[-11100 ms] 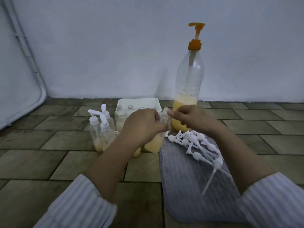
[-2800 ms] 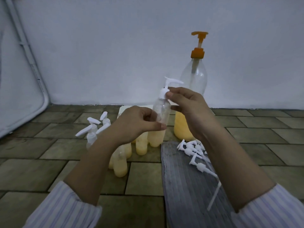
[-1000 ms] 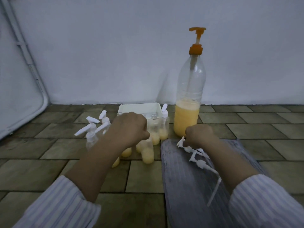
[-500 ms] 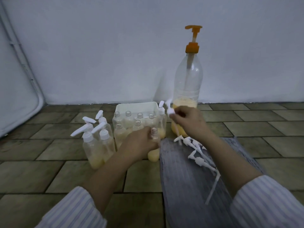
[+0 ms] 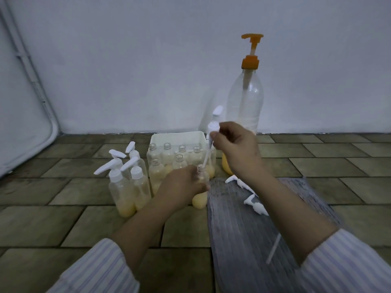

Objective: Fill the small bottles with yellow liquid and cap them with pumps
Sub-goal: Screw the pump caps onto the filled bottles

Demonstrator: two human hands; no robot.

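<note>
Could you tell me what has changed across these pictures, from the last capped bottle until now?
The capped bottle was set down by the white tray. The left hand took a grip on an uncapped clear small bottle of yellow liquid; the right hand lifted a white pump cap from the grey cloth and feeds its tube into the neck. The large orange-pump bottle stayed put.

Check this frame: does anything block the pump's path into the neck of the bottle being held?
Nothing visible does. The right hand holds the pump above the bottle gripped by the left hand, with the dip tube's tip at the open neck.
</note>
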